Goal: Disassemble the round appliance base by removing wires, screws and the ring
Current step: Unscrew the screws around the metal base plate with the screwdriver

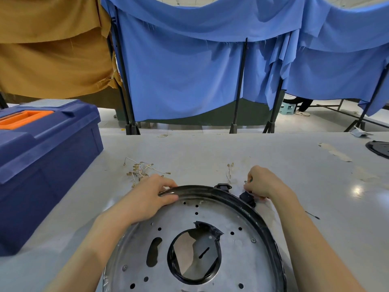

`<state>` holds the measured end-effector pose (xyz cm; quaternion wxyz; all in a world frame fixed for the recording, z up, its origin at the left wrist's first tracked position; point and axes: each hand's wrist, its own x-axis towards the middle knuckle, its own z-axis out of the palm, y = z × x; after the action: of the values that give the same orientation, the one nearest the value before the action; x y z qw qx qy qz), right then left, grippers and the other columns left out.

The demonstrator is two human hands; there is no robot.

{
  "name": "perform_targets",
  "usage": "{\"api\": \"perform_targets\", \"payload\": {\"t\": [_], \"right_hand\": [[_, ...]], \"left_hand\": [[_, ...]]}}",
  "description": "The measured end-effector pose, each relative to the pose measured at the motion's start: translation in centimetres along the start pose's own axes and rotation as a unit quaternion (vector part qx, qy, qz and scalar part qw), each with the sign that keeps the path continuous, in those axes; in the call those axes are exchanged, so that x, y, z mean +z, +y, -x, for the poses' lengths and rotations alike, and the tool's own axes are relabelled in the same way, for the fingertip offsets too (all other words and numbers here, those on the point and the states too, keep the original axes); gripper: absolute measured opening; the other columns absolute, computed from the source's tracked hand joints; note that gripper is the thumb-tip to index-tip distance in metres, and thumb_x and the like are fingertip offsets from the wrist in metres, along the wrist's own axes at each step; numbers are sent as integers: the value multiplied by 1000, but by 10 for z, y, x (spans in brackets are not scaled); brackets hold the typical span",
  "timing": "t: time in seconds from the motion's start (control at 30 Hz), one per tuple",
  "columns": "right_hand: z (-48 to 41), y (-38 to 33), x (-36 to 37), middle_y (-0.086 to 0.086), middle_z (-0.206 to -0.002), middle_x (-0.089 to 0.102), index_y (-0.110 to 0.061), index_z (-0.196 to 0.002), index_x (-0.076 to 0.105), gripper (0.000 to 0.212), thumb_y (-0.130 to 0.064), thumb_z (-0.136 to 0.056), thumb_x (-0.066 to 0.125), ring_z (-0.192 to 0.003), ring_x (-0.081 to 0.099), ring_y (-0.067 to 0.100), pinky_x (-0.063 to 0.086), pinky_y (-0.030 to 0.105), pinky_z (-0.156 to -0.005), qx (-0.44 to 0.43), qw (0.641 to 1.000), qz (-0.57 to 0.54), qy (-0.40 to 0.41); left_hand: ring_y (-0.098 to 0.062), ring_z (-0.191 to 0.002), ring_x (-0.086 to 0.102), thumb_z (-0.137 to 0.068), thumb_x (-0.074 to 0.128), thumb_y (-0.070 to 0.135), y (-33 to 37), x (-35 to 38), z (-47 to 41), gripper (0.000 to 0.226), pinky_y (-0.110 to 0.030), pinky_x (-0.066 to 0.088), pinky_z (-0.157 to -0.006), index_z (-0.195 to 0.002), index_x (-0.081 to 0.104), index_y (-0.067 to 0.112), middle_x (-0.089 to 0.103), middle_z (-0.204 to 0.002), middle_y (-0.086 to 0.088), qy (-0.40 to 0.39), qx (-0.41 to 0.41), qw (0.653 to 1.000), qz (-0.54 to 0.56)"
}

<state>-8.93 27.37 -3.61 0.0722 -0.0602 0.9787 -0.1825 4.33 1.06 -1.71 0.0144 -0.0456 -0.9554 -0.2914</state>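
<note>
- 1 round appliance base (210,224), black ring (263,224) on rim.
- L hand (147,199): gripping rim.
- R hand (265,184): pinching black connector (247,198).
- 1 blue toolbox (42,157), lid shut.
- Loose wires (143,169) on table (273,157).

Silver base plate (202,224) with a black ring (259,216), navy toolbox (48,157) with orange handle (23,118) at left, blue (185,74) and mustard curtains (52,60) up top, grey table (273,157).
</note>
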Motion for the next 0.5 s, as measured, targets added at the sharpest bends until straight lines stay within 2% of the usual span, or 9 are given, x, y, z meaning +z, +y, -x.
{"api": "perform_targets", "payload": {"t": [0.1,0.23,0.3,0.4,0.5], "right_hand": [[-2,1,3,9,-72,53,-7,-75,48,12,-7,-82,58,-70,51,27,41,30,-66,-1,1000,10,8],[-1,4,0,13,-67,56,-5,-74,53,12,-6,-86,55,-60,50,27,38,29,-58,10,1000,-16,1],[2,6,-7,12,-63,58,-3,-74,55,18,-10,-91,54,-52,53,26,37,26,-52,12,999,-26,14],[6,3,-22,9,-58,59,5,-78,63,32,-22,-95,56,-40,51,18,37,24,-45,-9,997,-65,35],[15,-13,-33,7,-55,60,-1,-75,68,40,-38,-92,63,-32,43,11,34,21,-37,-79,987,-139,30]], "left_hand": [[-11,-72,58,-92,61,30,-1,0,0,10,-26,44,-65,-89,66,38,68,-79,2,0,4,1000,-2],[-25,-80,62,-93,61,31,-1,0,0,8,-36,50,-76,-93,67,35,70,-84,-12,-4,7,1000,-1],[-28,-83,63,-93,61,30,-1,0,0,8,-41,50,-79,-94,68,33,70,-86,-14,-10,5,1000,5],[-23,-83,66,-93,61,27,-1,-1,0,10,-37,52,-81,-98,70,27,73,-85,-6,-16,5,1000,19],[-12,-84,68,-93,62,24,0,-3,-1,12,-27,51,-80,-101,70,24,74,-89,5,-25,3,999,35]]}}
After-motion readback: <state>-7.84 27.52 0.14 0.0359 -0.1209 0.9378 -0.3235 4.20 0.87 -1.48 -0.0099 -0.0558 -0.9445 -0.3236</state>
